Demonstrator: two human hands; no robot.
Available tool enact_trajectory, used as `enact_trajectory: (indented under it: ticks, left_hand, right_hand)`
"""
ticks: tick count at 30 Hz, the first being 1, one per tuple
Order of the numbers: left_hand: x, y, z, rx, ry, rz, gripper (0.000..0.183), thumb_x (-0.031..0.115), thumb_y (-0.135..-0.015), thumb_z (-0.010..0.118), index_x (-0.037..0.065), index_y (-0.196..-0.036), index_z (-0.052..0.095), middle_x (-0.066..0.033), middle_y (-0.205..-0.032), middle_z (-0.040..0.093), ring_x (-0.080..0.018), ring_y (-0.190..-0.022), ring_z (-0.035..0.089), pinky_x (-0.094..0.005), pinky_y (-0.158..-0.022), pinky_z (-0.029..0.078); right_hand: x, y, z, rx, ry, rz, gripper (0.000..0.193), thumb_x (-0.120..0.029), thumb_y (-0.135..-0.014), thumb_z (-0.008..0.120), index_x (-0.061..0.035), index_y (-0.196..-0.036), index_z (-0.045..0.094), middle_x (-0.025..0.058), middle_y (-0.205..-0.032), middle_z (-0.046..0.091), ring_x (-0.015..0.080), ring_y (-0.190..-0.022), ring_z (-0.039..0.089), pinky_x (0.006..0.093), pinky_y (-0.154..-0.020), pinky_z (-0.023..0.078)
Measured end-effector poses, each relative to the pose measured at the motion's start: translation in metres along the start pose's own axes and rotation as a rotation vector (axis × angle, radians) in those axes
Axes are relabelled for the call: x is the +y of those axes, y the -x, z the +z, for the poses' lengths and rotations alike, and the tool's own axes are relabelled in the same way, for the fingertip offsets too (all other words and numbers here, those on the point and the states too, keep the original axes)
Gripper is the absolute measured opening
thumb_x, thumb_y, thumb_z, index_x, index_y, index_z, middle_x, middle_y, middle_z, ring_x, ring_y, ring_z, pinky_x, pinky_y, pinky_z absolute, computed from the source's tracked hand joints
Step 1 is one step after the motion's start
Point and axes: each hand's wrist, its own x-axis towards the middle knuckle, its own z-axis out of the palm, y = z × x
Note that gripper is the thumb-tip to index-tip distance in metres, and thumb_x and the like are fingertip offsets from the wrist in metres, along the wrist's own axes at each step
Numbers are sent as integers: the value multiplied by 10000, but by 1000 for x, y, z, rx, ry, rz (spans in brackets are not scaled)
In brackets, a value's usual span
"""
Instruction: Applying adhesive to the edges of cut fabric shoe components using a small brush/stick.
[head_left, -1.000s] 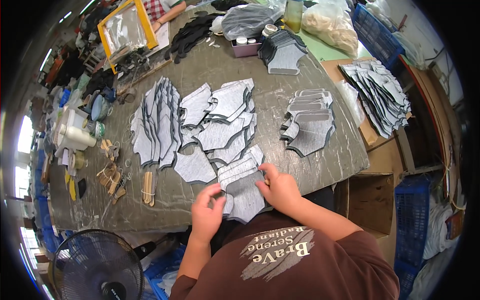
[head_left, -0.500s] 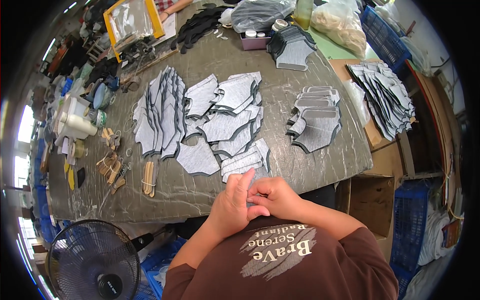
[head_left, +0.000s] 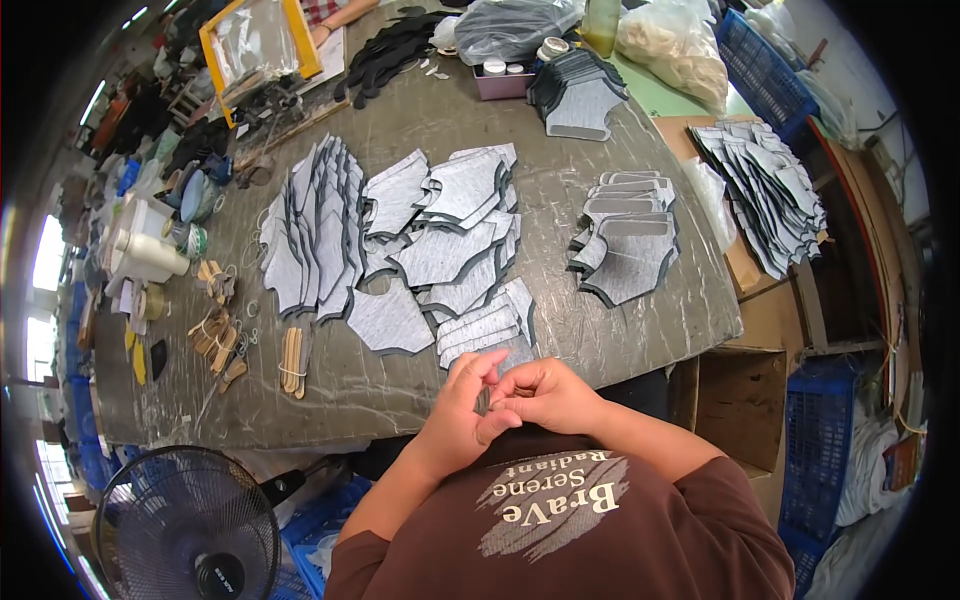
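Left hand (head_left: 455,415) half-curled, right hand (head_left: 548,395) pinched, contents unclear; brown table (head_left: 620,345) edge overlapped, centre blocked by notched grey fabric pieces (head_left: 448,252).

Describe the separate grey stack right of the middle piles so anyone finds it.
On the worktable, look beyond and right of the person's right hand. A grey stack of cut pieces sits alone. Unlike the stack by the purple box, its plain bands lie at the far end.

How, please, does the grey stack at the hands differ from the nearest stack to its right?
The front stack is partly hidden by the left hand and right hand; the right stack is uncovered. The front stack adjoins other grey pieces; the right stack lies apart. Both are grey.
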Motion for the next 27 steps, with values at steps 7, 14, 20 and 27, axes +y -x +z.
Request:
enact_trajectory:
  ticks: [7,14,20,27]
  left_hand:
    - [-3,0,3,-34,-91,-21,806,543,-788,629,1,-1320,358,-183,-1077,486,-319,-912,529,-371,-784,454]
    - [-6,-2,4,-48,-43,40,818,568,-782,618,18,-1325,352,-198,-1137,479,-359,-989,527,-398,-837,448]
    - [-6,-4,3,-61,57,16,698,470,-821,642,7,-1286,403,-189,-1196,475,-347,-1067,512,-385,-920,419]
    - [3,-10,-9,48,463,-494,254,42,-893,532,-15,-1139,561,-128,-1111,591,-155,-822,601,-268,-652,504]
  right_hand:
    - [-16,2,3,90,288,-33,96,-73,-838,634,16,-836,670,42,-767,678,69,-704,586,241,-649,478]
    - [-5,-1,-4,36,5,60,82,-74,-798,659,7,-808,670,20,-762,659,59,-707,570,223,-648,462]
    - [2,-2,-3,16,-196,111,50,-58,-803,645,-10,-810,652,12,-773,632,56,-703,546,209,-632,436]
    - [10,-4,-5,-93,-544,19,83,-93,-955,456,-69,-875,467,-50,-643,383,48,-533,308,196,-478,255]
